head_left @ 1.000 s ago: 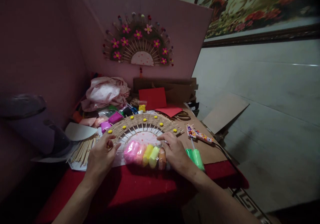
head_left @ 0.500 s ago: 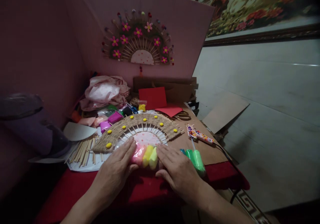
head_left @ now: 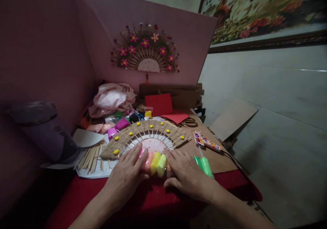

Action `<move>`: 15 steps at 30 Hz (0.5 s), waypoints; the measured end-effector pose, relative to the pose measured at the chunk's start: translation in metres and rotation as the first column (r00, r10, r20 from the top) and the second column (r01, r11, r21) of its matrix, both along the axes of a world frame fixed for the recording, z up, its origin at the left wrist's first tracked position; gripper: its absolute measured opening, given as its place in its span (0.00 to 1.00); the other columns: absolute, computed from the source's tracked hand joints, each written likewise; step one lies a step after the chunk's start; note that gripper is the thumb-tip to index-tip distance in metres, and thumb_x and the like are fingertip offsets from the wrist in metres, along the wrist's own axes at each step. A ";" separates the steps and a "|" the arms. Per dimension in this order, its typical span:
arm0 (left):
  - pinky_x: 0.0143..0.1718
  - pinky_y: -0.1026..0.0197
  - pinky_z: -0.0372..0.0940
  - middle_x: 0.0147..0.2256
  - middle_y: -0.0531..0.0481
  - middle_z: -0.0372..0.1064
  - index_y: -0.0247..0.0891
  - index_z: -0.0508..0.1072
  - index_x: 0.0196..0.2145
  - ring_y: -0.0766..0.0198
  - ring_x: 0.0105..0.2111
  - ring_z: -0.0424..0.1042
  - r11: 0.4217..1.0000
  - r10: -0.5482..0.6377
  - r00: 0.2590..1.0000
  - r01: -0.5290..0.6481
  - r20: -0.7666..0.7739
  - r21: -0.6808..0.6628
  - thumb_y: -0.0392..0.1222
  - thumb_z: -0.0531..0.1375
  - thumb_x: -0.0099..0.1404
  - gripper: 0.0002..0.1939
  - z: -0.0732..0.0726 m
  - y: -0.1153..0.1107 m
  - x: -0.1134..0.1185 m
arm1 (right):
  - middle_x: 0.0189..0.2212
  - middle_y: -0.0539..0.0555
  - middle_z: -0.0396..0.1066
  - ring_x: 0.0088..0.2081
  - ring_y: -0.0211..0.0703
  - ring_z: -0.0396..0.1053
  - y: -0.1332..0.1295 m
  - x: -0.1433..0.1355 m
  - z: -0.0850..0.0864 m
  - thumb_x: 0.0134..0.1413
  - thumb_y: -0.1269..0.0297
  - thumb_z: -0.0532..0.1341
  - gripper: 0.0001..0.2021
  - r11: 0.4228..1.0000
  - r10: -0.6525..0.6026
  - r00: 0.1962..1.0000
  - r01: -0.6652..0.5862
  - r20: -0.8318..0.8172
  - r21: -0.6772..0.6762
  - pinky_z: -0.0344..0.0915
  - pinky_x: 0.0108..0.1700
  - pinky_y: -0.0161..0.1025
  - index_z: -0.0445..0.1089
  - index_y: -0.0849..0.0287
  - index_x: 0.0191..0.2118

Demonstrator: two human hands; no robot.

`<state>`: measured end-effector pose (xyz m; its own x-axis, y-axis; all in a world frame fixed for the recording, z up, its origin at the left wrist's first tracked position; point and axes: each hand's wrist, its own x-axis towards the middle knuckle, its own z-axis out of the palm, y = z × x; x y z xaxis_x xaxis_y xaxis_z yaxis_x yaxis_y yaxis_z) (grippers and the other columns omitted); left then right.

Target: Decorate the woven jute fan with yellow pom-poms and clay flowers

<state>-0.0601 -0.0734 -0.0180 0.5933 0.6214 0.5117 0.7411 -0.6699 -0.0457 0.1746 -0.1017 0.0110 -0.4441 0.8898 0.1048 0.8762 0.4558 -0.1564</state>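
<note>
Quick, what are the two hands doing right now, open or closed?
Left hand: open, fingers over the left end of the colourful wrapped rolls.
Right hand: open, fingers over their right end.

Two hands (head_left: 127,172), two fans (head_left: 145,130), eight yellow dots (head_left: 138,124) and nine pink flowers (head_left: 145,43) show.

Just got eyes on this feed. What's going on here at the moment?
A person's left hand and right hand lie with fingers extended over the two ends of a row of wrapped, colored packs; yellow and pale green show between them. Just beyond lies a woven fan shape with yellow dots. A flower-patterned glue gun lies off to the right, and a flowered fan is on the pink board behind.
</note>
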 end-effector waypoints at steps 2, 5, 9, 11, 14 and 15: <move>0.50 0.44 0.62 0.57 0.34 0.60 0.37 0.63 0.57 0.46 0.56 0.62 0.999 0.005 1.000 -0.004 0.006 -0.035 0.45 0.62 0.59 0.29 -0.002 0.000 0.002 | 0.52 0.65 0.64 0.51 0.57 0.61 0.001 -0.001 -0.001 0.41 0.48 0.68 0.46 1.000 -0.002 1.000 0.002 -0.010 0.003 0.58 0.52 0.52 0.51 0.64 0.63; 0.51 0.43 0.62 0.57 0.37 0.62 0.40 0.65 0.55 0.47 0.55 0.63 0.997 -0.013 0.999 0.016 0.045 -0.076 0.47 0.61 0.59 0.27 0.004 0.002 0.000 | 0.53 0.65 0.63 0.50 0.57 0.61 0.002 -0.003 -0.001 0.40 0.47 0.68 0.47 1.000 -0.005 1.000 0.006 -0.031 0.011 0.58 0.50 0.52 0.50 0.62 0.63; 0.50 0.47 0.63 0.53 0.42 0.67 0.42 0.68 0.52 0.52 0.51 0.67 0.994 -0.013 0.961 0.042 0.277 -0.099 0.47 0.57 0.63 0.20 0.026 0.007 -0.006 | 0.49 0.65 0.66 0.47 0.56 0.63 0.002 -0.007 0.001 0.46 0.55 0.64 0.39 0.998 -0.049 0.999 0.050 -0.009 0.046 0.60 0.46 0.50 0.53 0.65 0.62; 0.51 0.49 0.62 0.50 0.44 0.70 0.41 0.70 0.50 0.53 0.50 0.68 0.993 0.027 0.869 0.033 0.493 -0.113 0.49 0.56 0.63 0.19 0.039 0.011 -0.011 | 0.46 0.63 0.68 0.44 0.54 0.64 0.002 -0.008 0.001 0.49 0.61 0.60 0.32 0.995 -0.065 0.998 0.065 -0.012 0.077 0.61 0.44 0.48 0.56 0.65 0.60; 0.49 0.53 0.64 0.43 0.46 0.74 0.41 0.74 0.44 0.55 0.46 0.71 0.974 0.182 0.624 -0.007 0.760 -0.227 0.52 0.56 0.63 0.17 0.054 0.017 -0.022 | 0.42 0.61 0.69 0.41 0.51 0.65 0.003 -0.007 0.000 0.48 0.67 0.56 0.29 0.990 -0.074 0.996 0.079 -0.043 0.121 0.61 0.42 0.46 0.58 0.64 0.58; 0.47 0.54 0.65 0.41 0.47 0.75 0.40 0.75 0.43 0.56 0.44 0.72 0.964 0.226 0.530 -0.002 0.817 -0.266 0.52 0.56 0.62 0.17 0.057 0.019 -0.025 | 0.42 0.60 0.69 0.41 0.51 0.65 0.003 -0.006 0.000 0.47 0.68 0.56 0.29 0.987 -0.079 0.995 0.086 -0.056 0.135 0.61 0.42 0.45 0.58 0.64 0.58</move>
